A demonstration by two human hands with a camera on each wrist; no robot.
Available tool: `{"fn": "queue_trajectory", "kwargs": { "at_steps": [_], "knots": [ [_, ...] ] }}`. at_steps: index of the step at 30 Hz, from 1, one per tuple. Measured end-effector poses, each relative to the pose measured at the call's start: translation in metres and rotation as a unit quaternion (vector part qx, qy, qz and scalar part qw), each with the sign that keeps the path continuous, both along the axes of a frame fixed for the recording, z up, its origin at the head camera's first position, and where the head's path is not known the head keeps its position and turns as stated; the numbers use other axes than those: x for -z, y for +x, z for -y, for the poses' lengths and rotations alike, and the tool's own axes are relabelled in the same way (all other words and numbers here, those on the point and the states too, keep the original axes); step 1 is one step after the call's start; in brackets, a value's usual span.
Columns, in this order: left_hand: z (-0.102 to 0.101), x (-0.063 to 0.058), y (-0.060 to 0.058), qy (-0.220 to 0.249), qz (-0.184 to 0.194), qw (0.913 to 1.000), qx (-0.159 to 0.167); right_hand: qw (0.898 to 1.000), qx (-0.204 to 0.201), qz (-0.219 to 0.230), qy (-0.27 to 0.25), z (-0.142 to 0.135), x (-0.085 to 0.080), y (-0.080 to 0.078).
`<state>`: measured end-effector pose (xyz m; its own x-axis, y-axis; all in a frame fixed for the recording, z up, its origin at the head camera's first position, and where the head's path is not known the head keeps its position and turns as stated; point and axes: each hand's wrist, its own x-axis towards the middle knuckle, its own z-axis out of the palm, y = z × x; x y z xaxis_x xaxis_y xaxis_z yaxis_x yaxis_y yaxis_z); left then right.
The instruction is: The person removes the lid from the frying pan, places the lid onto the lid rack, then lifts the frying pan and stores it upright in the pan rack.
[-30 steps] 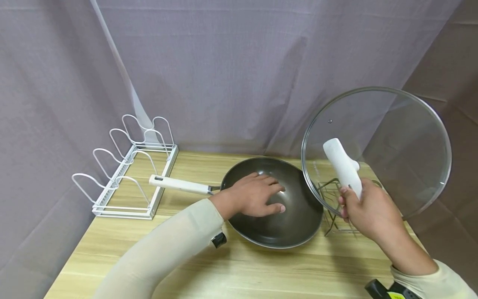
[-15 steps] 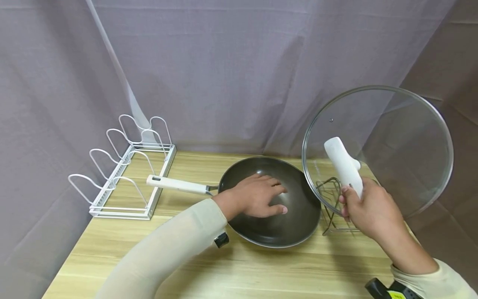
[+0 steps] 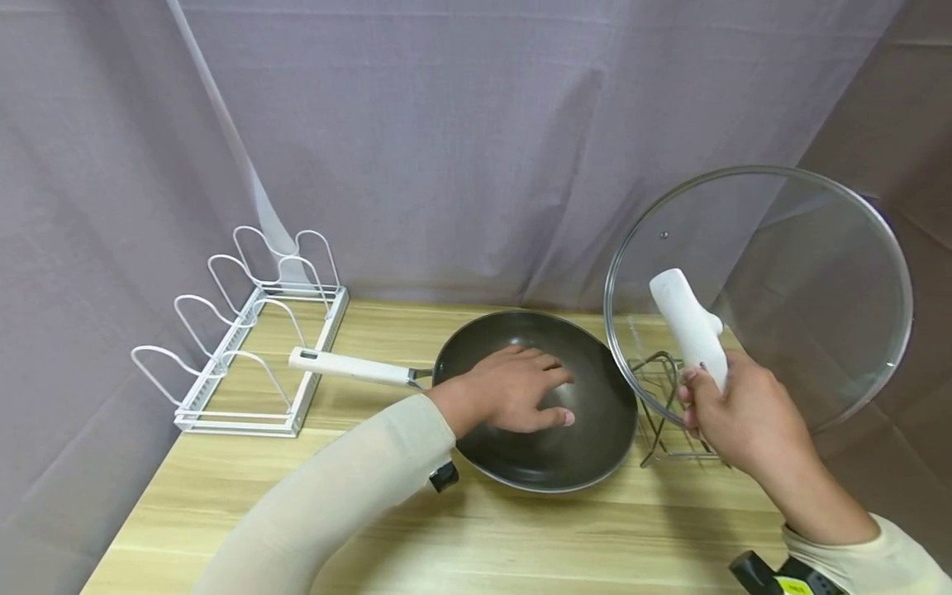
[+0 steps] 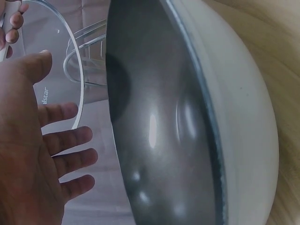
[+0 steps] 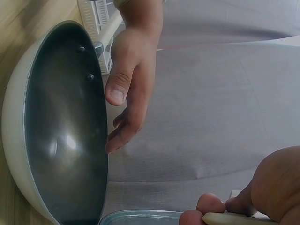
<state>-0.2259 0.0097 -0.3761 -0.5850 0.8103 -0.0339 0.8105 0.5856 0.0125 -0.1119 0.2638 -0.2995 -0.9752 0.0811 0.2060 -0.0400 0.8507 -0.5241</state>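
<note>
My left hand (image 3: 516,392) hovers over the wok (image 3: 595,430), palm down with its fingers spread and relaxed. Both wrist views show it above the rim, holding nothing. The wok is dark inside and pale outside (image 4: 239,112), sits on the table, and points its long white handle (image 3: 357,366) left. My right hand (image 3: 751,417) grips the white handle (image 3: 687,322) of a large round glass lid (image 3: 811,273). The lid is raised and tilted, to the right of the wok, with its metal rim overlapping the wok's edge in the head view.
A white rack with upright wire loops (image 3: 238,428) stands at the left; the wok's handle end overlaps its side. Behind the lid, a small metal wire rack (image 3: 684,456) stands on the wooden table (image 3: 521,545). Grey curtain (image 3: 446,165) closes off the back and sides.
The head view has shifted slightly, so the wok and racks appear a little further left. The lid sits slightly higher and further right in view. Both hands keep their pose.
</note>
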Motion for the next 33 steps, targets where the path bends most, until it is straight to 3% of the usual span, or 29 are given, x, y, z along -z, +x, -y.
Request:
{"fn": "queue_trajectory", "kwargs": {
  "at_steps": [33],
  "knots": [
    [-0.014, -0.003, -0.002, -0.008, 0.012, 0.9999, 0.000, 1.000, 0.009, -0.002, 0.014, -0.006, -0.007, 0.000]
  ]
}}
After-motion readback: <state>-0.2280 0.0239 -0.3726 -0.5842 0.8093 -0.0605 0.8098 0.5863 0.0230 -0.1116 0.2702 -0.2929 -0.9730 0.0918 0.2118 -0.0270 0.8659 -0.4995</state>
